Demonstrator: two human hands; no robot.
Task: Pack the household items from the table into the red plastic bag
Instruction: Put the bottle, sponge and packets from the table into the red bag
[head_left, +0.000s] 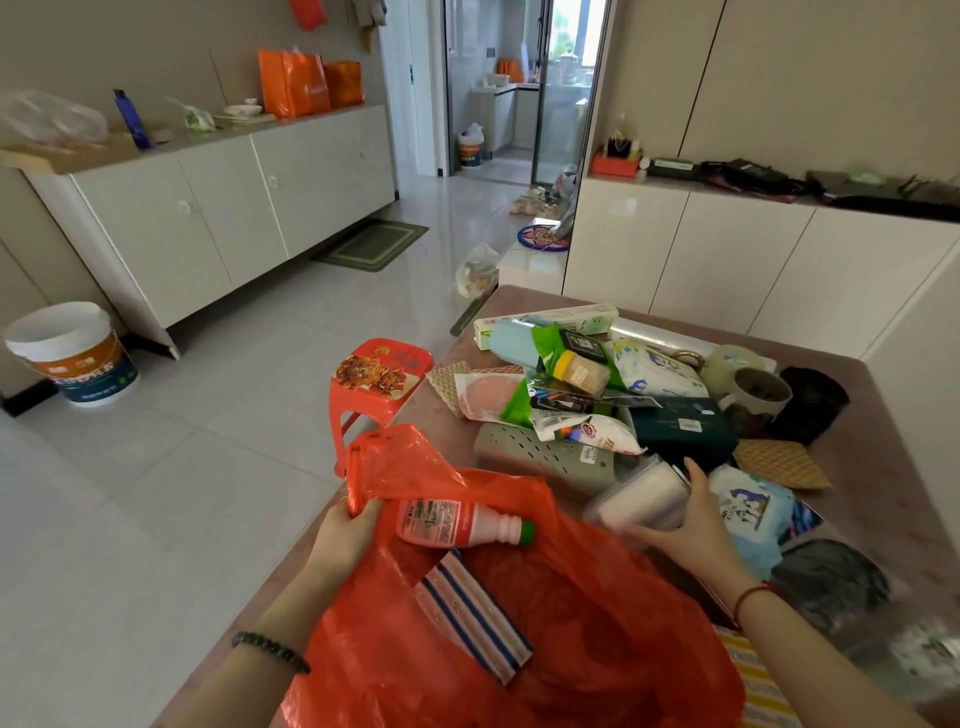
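The red plastic bag (545, 634) lies open on the near end of the pinkish table (883, 467). My left hand (345, 530) pinches the bag's handle and holds its mouth up. Inside the bag's opening lie a pink bottle with a green cap (457, 522) and a blue-and-white striped cloth (475, 621). My right hand (685, 525) grips a clear plastic container (641, 501) lying on its side just right of the bag. Beyond it a heap of household items covers the table, among them a grey perforated tray (540, 460) and a dark green box (680, 426).
A red plastic stool (382, 374) stands at the table's left edge. A mug (761, 392), a black cup (810, 402) and blue tissue packs (748, 512) sit on the right side. White cabinets line both walls; a paint bucket (72, 353) stands on the floor at left.
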